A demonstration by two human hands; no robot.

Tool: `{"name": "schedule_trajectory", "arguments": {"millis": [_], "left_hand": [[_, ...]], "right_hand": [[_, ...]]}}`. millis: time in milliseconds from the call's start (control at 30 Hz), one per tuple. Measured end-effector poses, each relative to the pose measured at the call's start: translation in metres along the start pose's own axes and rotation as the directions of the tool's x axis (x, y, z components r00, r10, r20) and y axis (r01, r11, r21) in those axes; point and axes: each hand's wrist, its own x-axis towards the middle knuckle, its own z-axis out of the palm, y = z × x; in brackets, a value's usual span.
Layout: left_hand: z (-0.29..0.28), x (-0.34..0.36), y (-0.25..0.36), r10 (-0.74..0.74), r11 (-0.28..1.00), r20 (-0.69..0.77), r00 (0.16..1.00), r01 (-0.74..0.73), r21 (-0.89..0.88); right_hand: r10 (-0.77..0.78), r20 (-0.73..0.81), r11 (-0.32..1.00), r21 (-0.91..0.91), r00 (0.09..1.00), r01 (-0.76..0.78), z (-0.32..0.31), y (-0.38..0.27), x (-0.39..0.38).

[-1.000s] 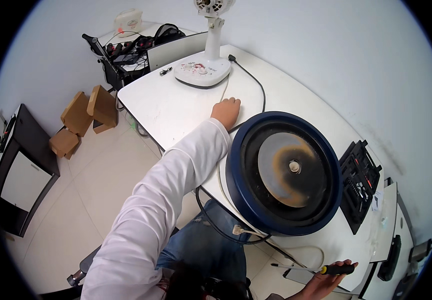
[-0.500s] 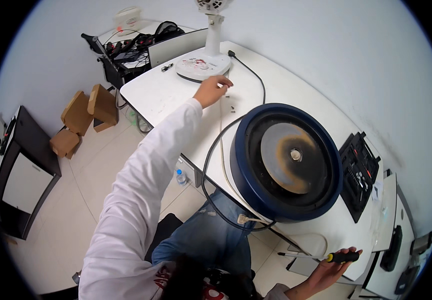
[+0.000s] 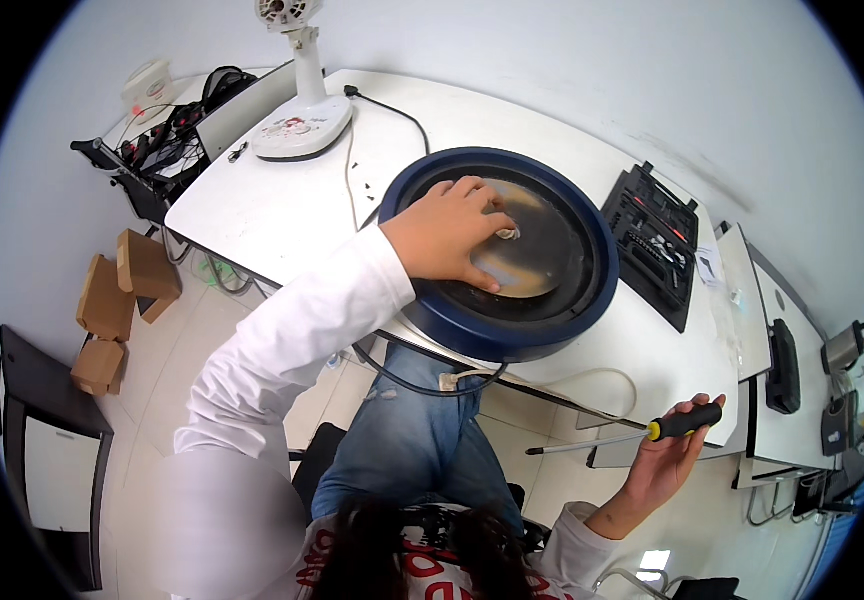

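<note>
A round dark-blue appliance (image 3: 497, 347) lies on the white table (image 3: 292, 215), its black inside facing up. Set in the middle is a scorched grey metal disc (image 3: 537, 265) with a small pale knob (image 3: 509, 234) at its centre. My left hand (image 3: 452, 235) rests on the disc with fingers spread, the fingertips close to the knob and the thumb toward the near side. Whether it grips the disc does not show. Past the table's near right edge, my right hand (image 3: 664, 455) holds a screwdriver (image 3: 687, 421) by its black and yellow handle, the shaft pointing left.
A white fan stand (image 3: 304, 128) is at the far left, with small screws (image 3: 367, 187) between it and the appliance. An open black tool case (image 3: 652, 245) lies to the right. A black cable (image 3: 402, 112) and a pale cable (image 3: 592, 375) trail over the table.
My left hand has moved from near the fan stand onto the disc. My right hand has risen slightly with the screwdriver. The view has shifted, so the table's things appear farther left.
</note>
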Motion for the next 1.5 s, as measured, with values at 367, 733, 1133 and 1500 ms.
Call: {"name": "schedule_trajectory", "arguments": {"millis": [367,733,1133,1500], "left_hand": [[0.028,0.005,-0.006,-0.099,0.994,0.077,0.992,0.096,0.045],[0.028,0.001,-0.005,-0.079,0.996,0.077,0.994,0.076,0.045],[0.024,0.005,0.004,-0.081,0.982,0.101,0.992,0.062,0.177],[0.03,0.007,-0.002,0.001,0.996,0.092,0.996,-0.009,0.09]], "right_hand": [[-0.019,-0.06,0.998,-0.063,0.998,0.015,-0.014,-0.007,-0.004],[-0.048,-0.101,0.991,-0.13,0.994,0.035,-0.012,-0.008,-0.007],[-0.054,-0.166,0.967,-0.255,0.985,0.01,-0.015,-0.008,-0.008],[-0.066,-0.212,0.949,-0.316,0.975,-0.004,-0.012,-0.005,-0.006]]}}
